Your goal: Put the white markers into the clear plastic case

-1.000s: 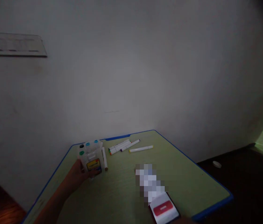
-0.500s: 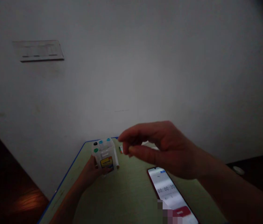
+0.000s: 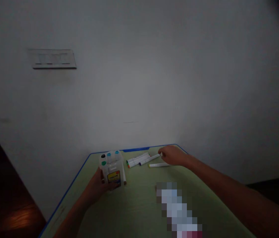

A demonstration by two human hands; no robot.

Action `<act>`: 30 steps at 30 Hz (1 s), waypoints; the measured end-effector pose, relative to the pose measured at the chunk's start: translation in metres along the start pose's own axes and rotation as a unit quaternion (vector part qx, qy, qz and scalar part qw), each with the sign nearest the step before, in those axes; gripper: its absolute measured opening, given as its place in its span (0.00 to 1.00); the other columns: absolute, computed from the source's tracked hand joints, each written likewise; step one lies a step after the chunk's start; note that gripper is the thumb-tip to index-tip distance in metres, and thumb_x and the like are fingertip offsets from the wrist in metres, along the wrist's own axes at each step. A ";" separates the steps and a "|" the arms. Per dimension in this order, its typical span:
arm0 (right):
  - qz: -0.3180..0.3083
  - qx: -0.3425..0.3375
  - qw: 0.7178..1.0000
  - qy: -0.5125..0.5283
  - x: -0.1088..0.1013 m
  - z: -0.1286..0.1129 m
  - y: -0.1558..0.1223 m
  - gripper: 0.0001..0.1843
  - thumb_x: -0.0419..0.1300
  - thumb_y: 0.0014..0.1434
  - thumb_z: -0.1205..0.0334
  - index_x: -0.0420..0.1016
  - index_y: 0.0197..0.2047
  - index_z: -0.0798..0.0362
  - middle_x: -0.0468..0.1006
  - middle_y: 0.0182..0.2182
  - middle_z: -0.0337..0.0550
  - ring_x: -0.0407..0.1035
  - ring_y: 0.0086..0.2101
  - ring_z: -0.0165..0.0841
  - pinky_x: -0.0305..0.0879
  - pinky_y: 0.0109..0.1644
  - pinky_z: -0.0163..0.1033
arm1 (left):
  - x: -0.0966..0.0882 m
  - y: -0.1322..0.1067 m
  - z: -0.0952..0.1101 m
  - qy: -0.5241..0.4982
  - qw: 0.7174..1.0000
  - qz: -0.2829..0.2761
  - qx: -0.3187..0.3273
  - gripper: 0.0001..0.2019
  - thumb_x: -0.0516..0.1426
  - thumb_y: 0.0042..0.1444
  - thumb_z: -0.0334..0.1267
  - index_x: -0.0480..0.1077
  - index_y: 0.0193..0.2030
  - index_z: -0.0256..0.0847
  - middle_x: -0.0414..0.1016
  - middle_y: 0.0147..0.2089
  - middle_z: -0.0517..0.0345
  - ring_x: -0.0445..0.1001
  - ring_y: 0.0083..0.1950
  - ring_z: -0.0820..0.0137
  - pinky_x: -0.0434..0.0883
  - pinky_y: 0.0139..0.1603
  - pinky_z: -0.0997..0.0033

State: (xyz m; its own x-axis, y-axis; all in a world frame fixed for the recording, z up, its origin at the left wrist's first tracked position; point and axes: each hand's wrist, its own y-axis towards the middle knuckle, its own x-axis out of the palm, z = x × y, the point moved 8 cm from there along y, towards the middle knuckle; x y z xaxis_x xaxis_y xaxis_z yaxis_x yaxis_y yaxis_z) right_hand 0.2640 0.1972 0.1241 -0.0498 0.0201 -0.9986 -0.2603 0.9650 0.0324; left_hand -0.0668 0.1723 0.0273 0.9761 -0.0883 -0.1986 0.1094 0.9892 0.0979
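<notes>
My left hand (image 3: 97, 186) grips a clear plastic marker case (image 3: 112, 170) standing upright on the green table (image 3: 134, 205); several capped markers stick up in it and it carries a yellow label. A single white marker (image 3: 123, 174) leans beside the case. My right hand (image 3: 172, 155) reaches across to the far edge of the table, its fingers resting on the end of a loose white marker (image 3: 151, 159). More loose markers (image 3: 136, 159) lie in a small bunch to its left, and a yellow-tipped marker (image 3: 157, 165) lies just in front of the hand.
A phone (image 3: 179, 211) lies face up on the table near me, under my right forearm. The table has a blue rim (image 3: 135, 149) and stands against a white wall; a switch plate (image 3: 52, 59) is on the wall at upper left. Dark floor lies on both sides.
My right hand, held up close to the camera half a second ago, has gone forward and down to the loose markers at the table's far edge. The left hand keeps hold of the case.
</notes>
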 end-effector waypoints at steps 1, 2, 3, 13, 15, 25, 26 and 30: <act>-0.020 0.005 1.000 -0.010 0.019 0.007 0.008 0.23 0.59 0.60 0.72 0.82 0.57 0.56 0.85 0.52 0.59 0.79 0.53 0.46 0.69 0.53 0.44 | 0.001 -0.001 -0.001 -0.016 1.000 -0.001 -0.002 0.39 0.78 0.34 0.43 0.69 0.54 0.42 0.86 0.51 0.46 0.85 0.53 0.46 0.80 0.55 0.45; -0.036 0.006 0.999 -0.018 0.036 0.013 0.014 0.24 0.60 0.58 0.74 0.82 0.57 0.56 0.84 0.54 0.60 0.78 0.54 0.47 0.69 0.54 0.44 | 0.002 -0.001 -0.001 -0.029 1.000 -0.002 -0.004 0.40 0.78 0.34 0.41 0.68 0.55 0.42 0.85 0.52 0.46 0.84 0.54 0.46 0.80 0.54 0.45; -0.048 0.005 0.999 -0.023 0.050 0.017 0.018 0.24 0.61 0.56 0.75 0.83 0.56 0.55 0.84 0.55 0.60 0.78 0.55 0.47 0.69 0.54 0.44 | 0.003 -0.002 -0.001 -0.036 0.999 -0.002 -0.006 0.40 0.77 0.34 0.40 0.67 0.55 0.43 0.85 0.52 0.46 0.84 0.54 0.45 0.80 0.54 0.45; -0.069 -0.028 0.997 -0.016 0.084 0.025 0.032 0.13 0.60 0.55 0.72 0.83 0.42 0.57 0.85 0.46 0.60 0.79 0.46 0.46 0.65 0.46 0.43 | 0.007 -0.010 0.005 -0.046 0.999 0.003 -0.023 0.38 0.73 0.35 0.37 0.63 0.55 0.42 0.82 0.56 0.41 0.83 0.55 0.46 0.77 0.56 0.46; -0.046 -0.066 0.994 0.077 0.061 0.015 0.031 0.11 0.57 0.58 0.68 0.82 0.38 0.55 0.84 0.36 0.50 0.76 0.38 0.39 0.64 0.41 0.40 | 0.007 -0.011 0.007 -0.048 0.999 0.007 -0.025 0.38 0.73 0.34 0.36 0.64 0.54 0.42 0.82 0.54 0.42 0.83 0.53 0.47 0.77 0.54 0.47; -0.040 -0.233 0.957 0.170 -0.115 -0.139 0.001 0.12 0.63 0.58 0.64 0.83 0.43 0.60 0.77 0.26 0.40 0.65 0.26 0.27 0.58 0.31 0.34 | 0.009 -0.015 0.015 -0.047 0.998 0.014 -0.044 0.40 0.72 0.31 0.36 0.63 0.55 0.42 0.80 0.58 0.39 0.81 0.55 0.46 0.76 0.54 0.48; -0.031 -0.243 0.963 0.108 -0.122 -0.156 0.002 0.12 0.64 0.58 0.67 0.85 0.44 0.59 0.81 0.30 0.44 0.69 0.29 0.29 0.59 0.33 0.34 | 0.009 -0.015 0.014 -0.041 0.998 0.018 -0.044 0.40 0.72 0.32 0.36 0.63 0.55 0.42 0.80 0.57 0.40 0.80 0.55 0.47 0.76 0.54 0.48; -0.029 -0.255 0.965 -0.045 -0.118 -0.206 0.010 0.16 0.69 0.57 0.62 0.87 0.48 0.57 0.88 0.43 0.53 0.79 0.41 0.39 0.63 0.36 0.37 | 0.008 -0.013 0.011 -0.031 0.999 0.021 -0.038 0.39 0.71 0.32 0.35 0.63 0.55 0.43 0.81 0.54 0.43 0.81 0.53 0.47 0.76 0.53 0.49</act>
State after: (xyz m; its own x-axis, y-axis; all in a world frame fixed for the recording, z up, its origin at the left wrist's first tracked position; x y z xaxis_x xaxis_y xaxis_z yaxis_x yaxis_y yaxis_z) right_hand 0.0687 0.1510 0.2511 0.0581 0.0145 -0.9982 -0.7025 0.7110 -0.0305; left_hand -0.0586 0.1573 0.0354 0.9895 -0.0503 -0.1352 0.0548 0.9981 0.0295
